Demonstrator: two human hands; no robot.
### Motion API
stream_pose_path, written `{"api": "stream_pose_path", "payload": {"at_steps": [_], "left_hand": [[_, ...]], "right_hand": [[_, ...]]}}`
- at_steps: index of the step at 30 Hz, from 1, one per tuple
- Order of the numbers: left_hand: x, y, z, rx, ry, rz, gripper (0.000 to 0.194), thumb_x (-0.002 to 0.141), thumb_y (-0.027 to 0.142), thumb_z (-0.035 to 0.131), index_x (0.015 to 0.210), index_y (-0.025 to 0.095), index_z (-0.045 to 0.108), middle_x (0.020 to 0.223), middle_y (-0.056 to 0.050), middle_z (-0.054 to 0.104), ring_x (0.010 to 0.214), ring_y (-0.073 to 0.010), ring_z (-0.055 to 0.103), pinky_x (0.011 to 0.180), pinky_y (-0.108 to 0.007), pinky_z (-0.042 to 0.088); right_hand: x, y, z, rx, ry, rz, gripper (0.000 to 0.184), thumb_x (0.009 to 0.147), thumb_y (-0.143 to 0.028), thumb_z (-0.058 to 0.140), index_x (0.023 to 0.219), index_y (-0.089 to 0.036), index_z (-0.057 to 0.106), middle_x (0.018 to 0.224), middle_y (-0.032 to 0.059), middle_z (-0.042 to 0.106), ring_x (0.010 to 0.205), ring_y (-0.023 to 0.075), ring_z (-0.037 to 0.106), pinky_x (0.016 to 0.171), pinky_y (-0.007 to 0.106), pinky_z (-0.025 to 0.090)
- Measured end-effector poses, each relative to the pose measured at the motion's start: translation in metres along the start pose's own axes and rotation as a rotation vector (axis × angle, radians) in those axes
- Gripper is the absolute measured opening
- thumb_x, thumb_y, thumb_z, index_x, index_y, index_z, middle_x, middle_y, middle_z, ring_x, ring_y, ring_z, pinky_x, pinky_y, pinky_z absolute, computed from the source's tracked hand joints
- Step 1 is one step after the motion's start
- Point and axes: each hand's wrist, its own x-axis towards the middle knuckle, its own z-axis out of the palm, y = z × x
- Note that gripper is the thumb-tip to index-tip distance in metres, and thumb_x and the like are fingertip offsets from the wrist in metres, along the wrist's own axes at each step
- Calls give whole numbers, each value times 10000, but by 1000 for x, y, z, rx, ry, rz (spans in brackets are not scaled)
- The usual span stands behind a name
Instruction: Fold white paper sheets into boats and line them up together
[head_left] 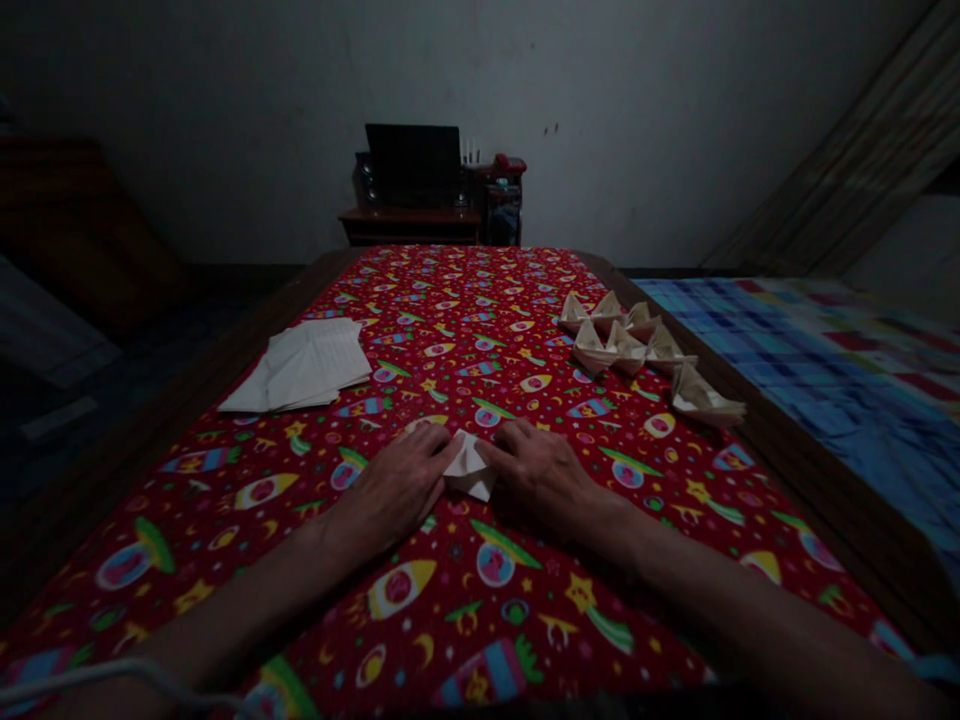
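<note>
A small piece of folded white paper (469,468) lies on the red patterned cloth (480,620), between my two hands. My left hand (405,475) grips its left side with the fingers closed. On the opposite side, my right hand (541,462) pinches the paper between thumb and fingers. The hands partly cover the paper's edges. Several folded paper boats (622,345) stand in a group at the right side of the cloth, with one boat (705,395) nearer to me. A stack of paper sheets (307,365) rests at the left.
The cloth covers a long surface with dark wooden edges (817,490). Beyond its far end stand a dark screen (414,155) and a small cabinet (409,222) against the wall. Blue checked bedding (720,340) lies to the right. A white cable (112,668) crosses the lower left corner.
</note>
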Motion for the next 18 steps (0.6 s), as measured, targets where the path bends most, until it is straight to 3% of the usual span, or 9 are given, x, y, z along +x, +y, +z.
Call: {"api": "stream_pose_path", "payload": {"at_steps": [5,11,14,18], "left_hand": [[-2,5,-3,59,-31,14,359,878,129,400,1232,123,455,1043,-112,518,977,-245,463,893,-434,432],[-8,11,2,99,79,41,260,919,172,398,1144,143,524,954,-91,550,871,-228,495,762,-383,455],[-11,11,3,7,90,64,229,925,171,402,1102,161,547,912,-71,553,841,-201,503,737,-336,452],[-13,8,5,-214,87,-7,239,926,160,401,1118,191,540,949,-56,553,852,-158,528,739,-271,462]], "right_hand": [[-1,5,0,7,9,-77,233,908,-181,450,1103,-152,574,924,106,558,801,194,457,563,273,361],[-2,8,0,63,-19,-24,185,920,-232,447,1038,-194,584,863,64,533,756,169,450,545,256,321],[-2,7,0,58,-3,-13,186,915,-241,454,1023,-187,596,860,67,545,746,170,451,562,265,329],[-5,8,2,44,143,-175,179,909,-204,459,1016,-161,597,979,112,565,876,204,466,718,339,384]]}}
